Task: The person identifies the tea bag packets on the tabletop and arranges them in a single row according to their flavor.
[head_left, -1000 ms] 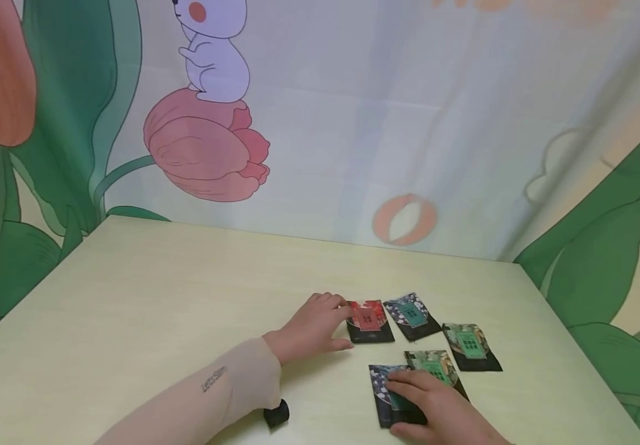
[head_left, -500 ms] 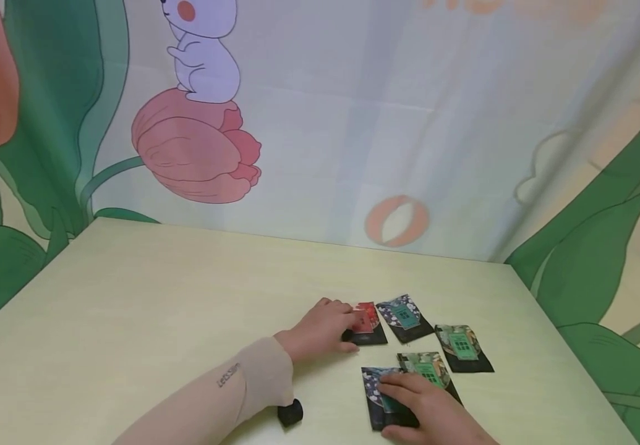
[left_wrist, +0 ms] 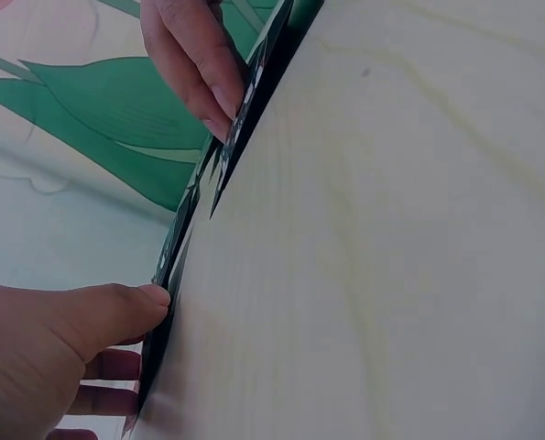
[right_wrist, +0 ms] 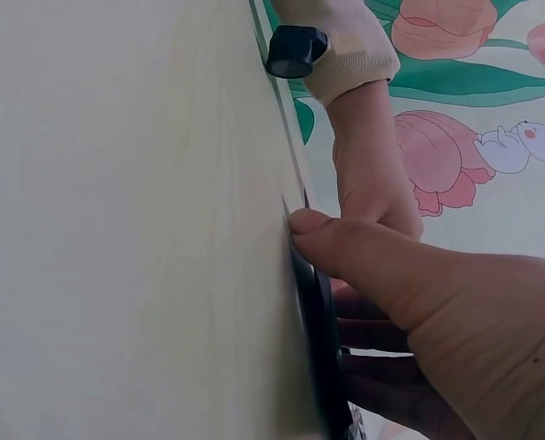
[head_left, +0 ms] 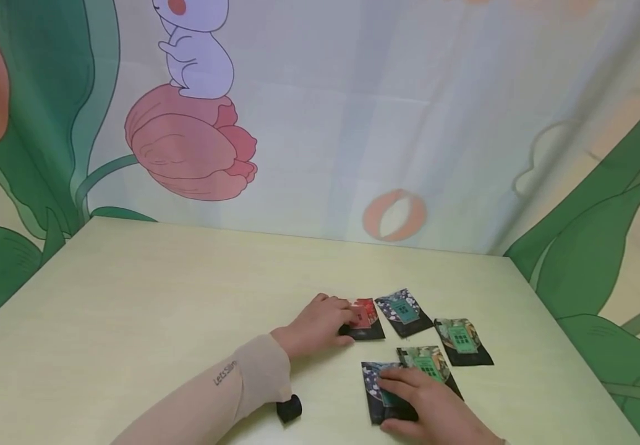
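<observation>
In the head view, my left hand (head_left: 318,324) rests its fingertips on the left part of a flat packet with a red floral top and black lower band (head_left: 372,332). Its thumb lies by the packet's near edge. My right hand (head_left: 433,402) lies with fairly straight fingers over a blue floral packet (head_left: 373,405), hiding much of it. In the right wrist view, the right thumb (right_wrist: 313,225) touches that packet's edge. Partly covered by the same hand is a green patterned packet (head_left: 425,357). The left wrist view shows the left thumb (left_wrist: 135,307) against the red packet's dark edge.
Beyond the hands lie another blue floral packet (head_left: 405,312) and another green packet (head_left: 464,342). A small black device (head_left: 289,408) sits at the left sleeve's cuff. The pale table (head_left: 186,284) ends at a printed curtain (head_left: 308,154) behind.
My left hand has moved slightly right, from the red packet's left edge onto its top. My right hand stays on the blue packet. The head view has shifted a little.
</observation>
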A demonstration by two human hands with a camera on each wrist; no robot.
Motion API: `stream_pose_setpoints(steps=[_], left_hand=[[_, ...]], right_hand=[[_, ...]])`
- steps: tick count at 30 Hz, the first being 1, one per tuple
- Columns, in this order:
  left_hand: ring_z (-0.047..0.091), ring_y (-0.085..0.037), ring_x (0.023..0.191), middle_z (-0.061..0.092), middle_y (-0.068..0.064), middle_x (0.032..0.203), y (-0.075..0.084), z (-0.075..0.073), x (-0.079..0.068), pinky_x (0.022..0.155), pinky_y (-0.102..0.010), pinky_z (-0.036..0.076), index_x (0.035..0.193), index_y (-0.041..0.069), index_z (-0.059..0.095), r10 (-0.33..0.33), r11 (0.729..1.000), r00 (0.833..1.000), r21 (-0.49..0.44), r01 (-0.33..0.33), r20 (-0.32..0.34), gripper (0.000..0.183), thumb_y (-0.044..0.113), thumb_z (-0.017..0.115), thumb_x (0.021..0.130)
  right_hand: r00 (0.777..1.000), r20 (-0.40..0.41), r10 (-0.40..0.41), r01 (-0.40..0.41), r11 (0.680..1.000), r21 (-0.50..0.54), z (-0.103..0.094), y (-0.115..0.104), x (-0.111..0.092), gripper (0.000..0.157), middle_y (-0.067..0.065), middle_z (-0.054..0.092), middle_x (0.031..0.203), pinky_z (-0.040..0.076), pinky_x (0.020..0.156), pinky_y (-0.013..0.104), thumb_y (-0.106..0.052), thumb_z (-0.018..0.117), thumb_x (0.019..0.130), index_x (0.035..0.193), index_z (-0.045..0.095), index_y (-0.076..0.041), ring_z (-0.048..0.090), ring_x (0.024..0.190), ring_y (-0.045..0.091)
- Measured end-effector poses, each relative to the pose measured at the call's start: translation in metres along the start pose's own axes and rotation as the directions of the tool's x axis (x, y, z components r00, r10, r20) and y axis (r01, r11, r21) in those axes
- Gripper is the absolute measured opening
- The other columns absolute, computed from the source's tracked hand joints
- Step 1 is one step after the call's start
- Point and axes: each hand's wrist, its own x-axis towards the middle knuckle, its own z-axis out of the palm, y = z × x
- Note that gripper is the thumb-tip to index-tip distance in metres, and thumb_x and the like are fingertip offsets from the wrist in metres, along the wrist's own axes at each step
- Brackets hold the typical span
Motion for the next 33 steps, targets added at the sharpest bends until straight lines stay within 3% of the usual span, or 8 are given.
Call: stream_pose_setpoints(steps=[4,21,33], left_hand=[[0.057,-0.013,0.116,0.065,0.006,0.123,-0.003,0.000,-0.003,0.101,-0.033,0.042,0.117,0.024,0.068,0.006,1.000,1.000,0.000,-0.006,0.001,0.036,0.042,0.069,0.086],[0.053,-0.014,0.126,0.059,0.007,0.134,-0.015,-0.013,-0.031,0.105,-0.033,0.041,0.121,0.023,0.067,0.039,0.999,0.998,-0.025,-0.037,0.059,0.035,0.036,0.068,0.088],[0.055,-0.013,0.122,0.064,0.006,0.127,-0.025,-0.019,-0.057,0.102,-0.034,0.042,0.118,0.021,0.068,0.055,0.998,0.998,0.003,-0.055,0.044,0.035,0.035,0.070,0.086]], right_hand=[[0.999,0.011,0.031,-0.031,0.999,0.015,0.000,-0.002,0.001,0.074,-0.001,0.053,0.138,0.047,0.098,0.056,-0.069,0.060,0.077,0.133,0.057,-0.022,0.049,0.125,0.030],[1.000,0.002,0.024,-0.024,0.999,0.039,0.001,-0.002,0.002,0.075,0.000,0.053,0.138,0.047,0.097,0.056,-0.069,0.060,0.076,0.132,0.058,-0.020,0.050,0.124,0.031],[1.000,-0.006,0.017,-0.016,0.999,0.033,0.001,-0.003,0.001,0.073,0.002,0.054,0.137,0.047,0.096,0.057,-0.067,0.062,0.077,0.132,0.059,-0.019,0.050,0.125,0.032]])
